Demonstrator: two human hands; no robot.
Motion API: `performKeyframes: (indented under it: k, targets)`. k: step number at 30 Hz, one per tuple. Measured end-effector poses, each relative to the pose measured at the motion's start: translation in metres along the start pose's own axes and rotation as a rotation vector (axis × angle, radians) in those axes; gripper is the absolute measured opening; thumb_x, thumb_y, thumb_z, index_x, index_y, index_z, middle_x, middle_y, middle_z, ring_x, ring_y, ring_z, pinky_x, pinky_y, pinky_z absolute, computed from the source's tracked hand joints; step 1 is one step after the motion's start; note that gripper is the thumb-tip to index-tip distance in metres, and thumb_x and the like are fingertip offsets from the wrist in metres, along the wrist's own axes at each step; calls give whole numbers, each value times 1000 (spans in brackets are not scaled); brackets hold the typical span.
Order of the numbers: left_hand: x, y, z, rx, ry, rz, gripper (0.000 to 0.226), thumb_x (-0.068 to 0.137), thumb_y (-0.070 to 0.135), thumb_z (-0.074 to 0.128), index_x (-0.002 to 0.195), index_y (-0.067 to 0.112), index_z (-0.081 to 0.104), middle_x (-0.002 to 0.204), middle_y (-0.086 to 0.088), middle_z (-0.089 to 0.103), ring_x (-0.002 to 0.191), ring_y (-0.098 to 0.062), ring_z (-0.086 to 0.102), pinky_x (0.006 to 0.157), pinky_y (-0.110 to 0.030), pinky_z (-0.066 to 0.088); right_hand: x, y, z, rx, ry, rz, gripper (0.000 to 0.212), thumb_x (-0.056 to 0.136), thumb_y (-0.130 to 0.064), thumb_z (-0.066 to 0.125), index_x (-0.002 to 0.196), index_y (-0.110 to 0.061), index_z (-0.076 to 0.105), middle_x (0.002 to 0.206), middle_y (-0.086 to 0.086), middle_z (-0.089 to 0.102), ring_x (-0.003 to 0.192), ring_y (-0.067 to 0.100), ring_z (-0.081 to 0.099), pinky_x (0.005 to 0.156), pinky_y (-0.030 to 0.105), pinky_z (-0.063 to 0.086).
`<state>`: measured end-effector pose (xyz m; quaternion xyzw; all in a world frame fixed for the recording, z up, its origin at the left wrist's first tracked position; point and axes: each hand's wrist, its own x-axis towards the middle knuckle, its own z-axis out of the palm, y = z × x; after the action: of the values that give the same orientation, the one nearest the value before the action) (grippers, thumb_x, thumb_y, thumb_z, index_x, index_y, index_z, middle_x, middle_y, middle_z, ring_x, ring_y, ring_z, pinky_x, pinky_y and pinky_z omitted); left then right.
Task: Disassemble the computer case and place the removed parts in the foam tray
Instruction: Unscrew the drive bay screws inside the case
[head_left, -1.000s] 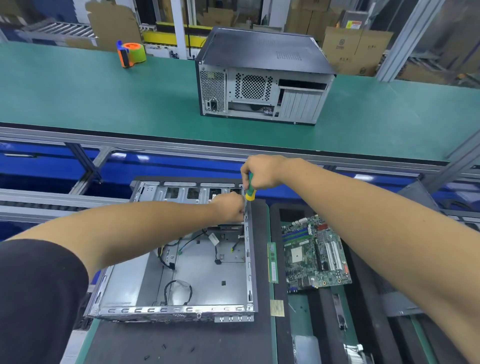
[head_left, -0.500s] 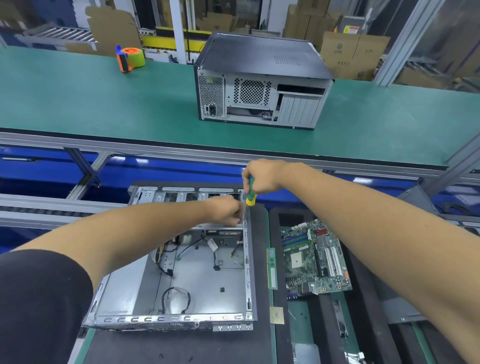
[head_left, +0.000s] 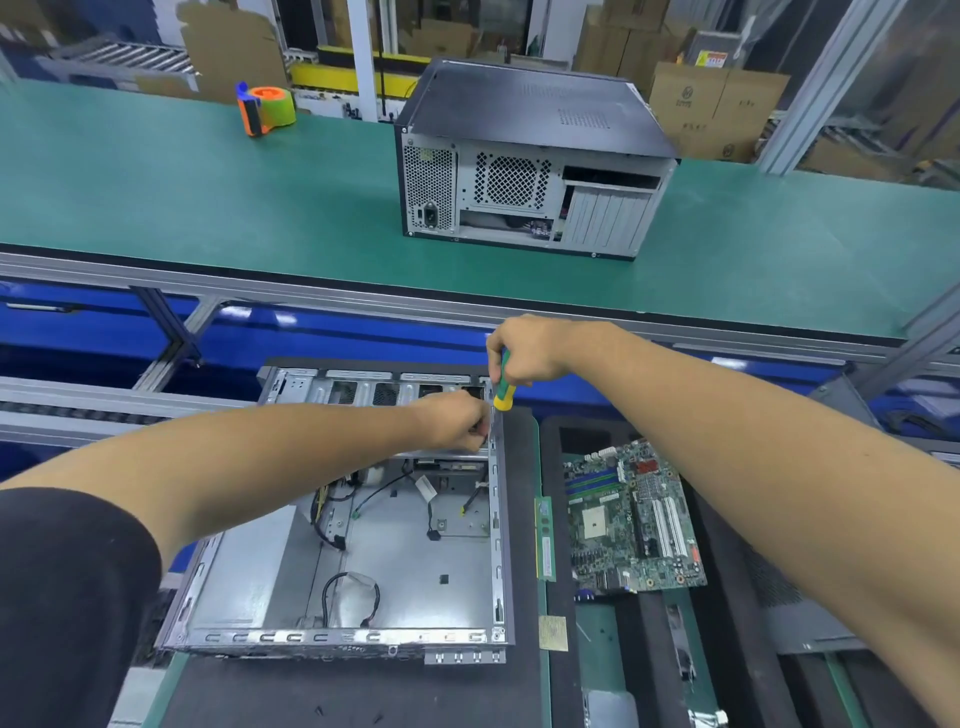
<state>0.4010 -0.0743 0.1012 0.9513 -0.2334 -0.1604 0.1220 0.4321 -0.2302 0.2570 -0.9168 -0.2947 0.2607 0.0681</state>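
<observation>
Computer case (head_left: 363, 551) open on its side on the near bench, L of the foam tray (head_left: 553, 431); motherboard (head_left: 631, 519) and RAM stick (head_left: 545, 538) already in the tray. Right hand (head_left: 530, 351) wrapped round a green/yellow screwdriver (head_left: 504, 387), held upright over the case's far R corner. Left hand (head_left: 457, 421) curled at the same corner, just beside the screwdriver (what the fingers pinch, if anything, can't tell).

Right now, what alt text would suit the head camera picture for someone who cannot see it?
A right hand grips a green and yellow screwdriver at the far right corner of an open computer case, with the left hand beside it. A circuit board lies in a black foam tray to the right.
</observation>
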Motion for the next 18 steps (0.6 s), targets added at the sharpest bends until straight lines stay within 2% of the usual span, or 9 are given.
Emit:
performKeyframes:
  k: [2,5,9,12,16,18]
  targets:
    - [1,3,3,13,43,-32,5,85,18,60,80,20,60,67,12,55,60,-4,49,50,-21,32,1,2,0,17,7,3,30,78,4,57,91,-14,77,62,-13,65,61,5,55,35,12,33]
    - [4,7,3,28,53,-62,8,86,20,62,79,22,59,65,17,48,59,-1,45,48,-18,28,1,2,-1,13,3,8,29,78,3,58,91,-15,76,69,-11,66,61,4,55,38,14,36]
    - [4,3,6,-28,56,-89,9,86,20,61,83,13,67,71,12,59,63,-4,53,50,-21,38,2,3,-1,6,8,17,30,75,4,59,91,-14,77,68,-16,64,64,1,54,47,18,37]
    - [0,-5,2,-185,52,-116,12,88,20,66,90,9,72,80,8,68,68,-3,60,63,-26,48,1,2,1,18,9,10,29,75,5,58,91,-13,76,71,-16,64,68,2,54,52,21,37]
    - [-7,-19,0,-449,47,-178,10,90,23,72,88,14,77,73,17,68,56,10,59,52,-8,41,2,3,0,30,4,-12,22,81,-1,58,82,-18,72,82,-9,71,76,6,60,59,25,42]
    - [-13,-22,2,-603,66,-255,14,94,26,69,93,15,78,71,16,69,54,2,58,50,-11,43,3,4,1,29,20,-26,14,83,-10,60,79,-19,70,87,-3,74,79,14,61,66,33,49]
